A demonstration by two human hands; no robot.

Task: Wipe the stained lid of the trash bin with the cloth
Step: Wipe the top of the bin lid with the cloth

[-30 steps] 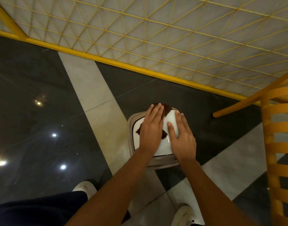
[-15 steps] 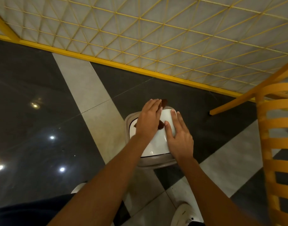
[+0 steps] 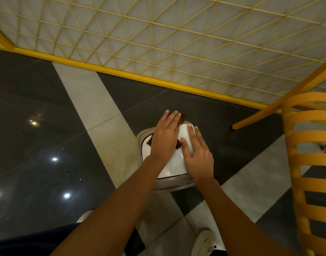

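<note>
The left hand [image 3: 165, 135] lay flat, fingers straight, pressing the brown cloth [image 3: 182, 118] against the far left part of the white lid [image 3: 174, 163] of the trash bin [image 3: 174, 186], while the right hand [image 3: 198, 157], equally flat and gripping nothing, rested along the lid's right edge.

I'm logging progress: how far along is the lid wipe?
Done: the near part of the white lid shows no stain. In hand: the left hand presses the brown cloth flat on its far end; the right hand rests on the lid. Remaining: unclear, hands hide the rest.
</note>
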